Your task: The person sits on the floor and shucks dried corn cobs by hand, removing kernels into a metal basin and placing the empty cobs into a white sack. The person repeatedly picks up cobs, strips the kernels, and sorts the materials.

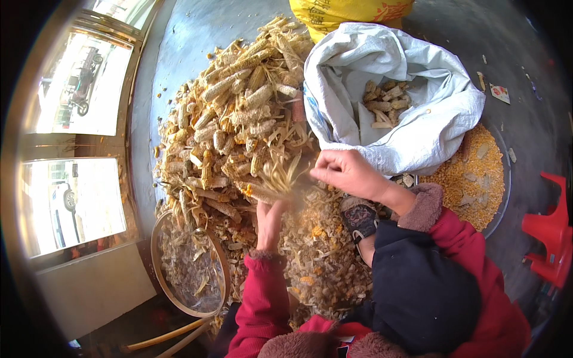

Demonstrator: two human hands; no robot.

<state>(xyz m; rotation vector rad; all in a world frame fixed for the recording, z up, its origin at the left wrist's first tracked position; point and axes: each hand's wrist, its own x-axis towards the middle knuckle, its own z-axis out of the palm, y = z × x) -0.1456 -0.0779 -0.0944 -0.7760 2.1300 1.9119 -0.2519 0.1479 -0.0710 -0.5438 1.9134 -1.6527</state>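
My left hand (270, 223) is closed around a corn cob (259, 193) with a few yellow kernels at its tip and pale dry husk leaves (286, 172) fanning out from it. To its right and slightly higher, my right hand (342, 172) is raised with curled fingers, just below the rim of a white woven sack (429, 147); whether its fingertips pinch anything cannot be told. Inside the open sack lie several broken cobs (387, 100). A large heap of cobs (233, 116), mostly stripped, rises beyond my left hand.
Loose husks and chaff (327, 264) cover the floor between my legs. A round wood-rimmed sieve (226, 264) leans at the left. Corn kernels (474, 179) fill a wide shallow container at the right. A yellow sack (353, 11) stands behind; a red plastic stool (546, 228) is far right.
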